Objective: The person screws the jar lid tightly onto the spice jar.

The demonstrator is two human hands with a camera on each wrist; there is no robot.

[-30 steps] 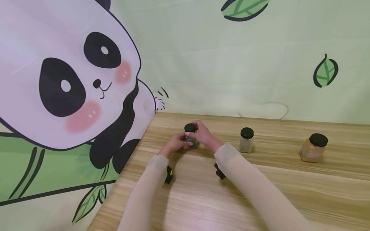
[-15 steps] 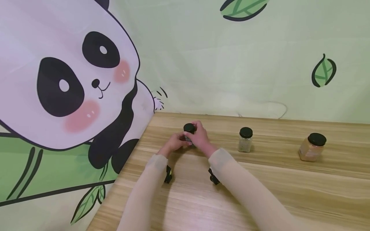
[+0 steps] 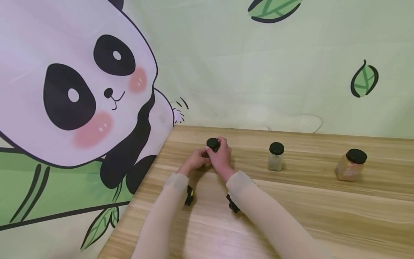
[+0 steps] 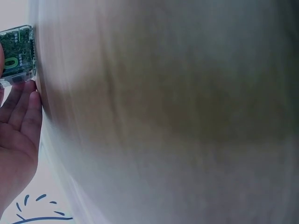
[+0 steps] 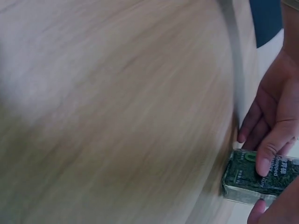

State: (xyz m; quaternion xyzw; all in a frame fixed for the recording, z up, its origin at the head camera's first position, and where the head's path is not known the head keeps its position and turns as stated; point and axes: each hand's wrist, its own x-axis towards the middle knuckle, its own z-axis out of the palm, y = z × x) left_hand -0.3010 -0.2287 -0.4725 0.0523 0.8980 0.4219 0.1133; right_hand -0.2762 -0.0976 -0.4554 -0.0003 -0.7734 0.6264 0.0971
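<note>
At the left rear of the table stands a small clear jar of dried green herb (image 5: 243, 175) with a black lid (image 3: 212, 142). My left hand (image 3: 196, 160) holds its lower body. In the right wrist view the left thumb (image 5: 265, 161) lies across the printed label, and in the left wrist view fingers reach the base of the jar (image 4: 21, 49). From the other side my right hand (image 3: 221, 156) curls round the upper part, just at and below the lid. Its fingertips behind the jar are mostly hidden.
A clear jar with pale contents (image 3: 275, 160) and a black lid stands to the right. Farther right is a wider jar with orange-pink contents (image 3: 350, 169). A panda-printed cloth (image 3: 123, 108) hangs along the table's left and back edges.
My right hand and forearm have swung left and closer to me round the jar, covering more of its front. The left hand and the jar have stayed in place.
</note>
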